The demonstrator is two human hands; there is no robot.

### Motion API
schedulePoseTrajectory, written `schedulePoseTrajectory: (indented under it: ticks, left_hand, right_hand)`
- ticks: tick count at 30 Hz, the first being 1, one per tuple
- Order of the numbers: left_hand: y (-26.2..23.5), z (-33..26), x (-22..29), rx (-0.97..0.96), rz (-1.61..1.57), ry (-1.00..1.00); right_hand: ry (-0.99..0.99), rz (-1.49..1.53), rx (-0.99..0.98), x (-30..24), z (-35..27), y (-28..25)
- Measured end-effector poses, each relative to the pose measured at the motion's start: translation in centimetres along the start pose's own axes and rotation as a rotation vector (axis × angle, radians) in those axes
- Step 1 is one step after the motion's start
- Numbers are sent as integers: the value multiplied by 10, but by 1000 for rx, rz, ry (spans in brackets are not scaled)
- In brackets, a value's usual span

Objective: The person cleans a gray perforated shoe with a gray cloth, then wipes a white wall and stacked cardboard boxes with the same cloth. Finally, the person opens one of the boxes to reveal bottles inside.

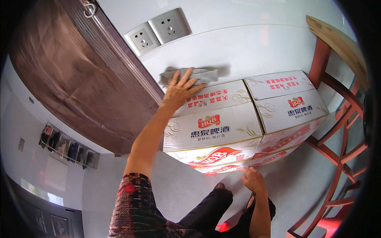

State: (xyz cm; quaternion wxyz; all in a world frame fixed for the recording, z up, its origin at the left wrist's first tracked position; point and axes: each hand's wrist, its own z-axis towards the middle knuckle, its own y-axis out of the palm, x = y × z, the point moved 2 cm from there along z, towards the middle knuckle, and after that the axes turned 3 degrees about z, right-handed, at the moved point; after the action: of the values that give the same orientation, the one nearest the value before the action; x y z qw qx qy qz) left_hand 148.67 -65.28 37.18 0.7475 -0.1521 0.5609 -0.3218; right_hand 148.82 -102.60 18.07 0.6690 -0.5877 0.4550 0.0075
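Note:
Against the white wall, my left hand [180, 91] presses a crumpled grey cloth [206, 75], its fingers spread over the fabric. The wrist is above the back left corner of a white cardboard carton [178, 139] with red and blue print. A matching carton [281, 105] stands tight against it on the right. Lower down, my right hand [254, 180] is closed in a loose curl close to the cartons' lower front edge. Whether it touches them I cannot tell, and the inside of its fingers is hidden.
Two wall sockets [170, 27] sit above the cloth. A brown curtain-like sheet [59, 59] hangs at left beside a dark frame. On the right stands reddish wooden furniture with slats [343, 158]. Shoes fill a wall rack [67, 148]. My legs [208, 206] are below the cartons.

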Motion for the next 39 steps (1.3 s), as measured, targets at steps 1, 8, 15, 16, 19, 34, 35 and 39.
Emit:
schedulePoseTrajectory:
  ticks: [1, 8, 15, 16, 19, 34, 35, 39]
  left_hand:
    - [0, -10, -6, -13, 140, -8]
    - [-9, -63, -41, -72, 66, -37]
    - [-60, 3, 11, 220, -520, -340]
    - [-83, 26, 34, 43, -866, -339]
    - [-102, 64, 100, 31, -1283, 33]
    - [-160, 175, 206, 21, -897, 240]
    - [-165, 170, 215, 102, -880, 280]
    - [-205, 129, 235, 273, -877, 388]
  right_hand:
    - [1, -1, 10, 2, -1, -1]
    - [-13, 19, 63, 8, -9, -3]
    - [20, 8, 50, 17, -17, -6]
    - [60, 7, 26, 23, -21, -10]
    - [68, 68, 67, 22, -24, -11]
    - [72, 97, 197, 37, -23, -19]
    - [62, 108, 221, 37, -23, -18]
    - [2, 163, 378, 38, -21, -27]
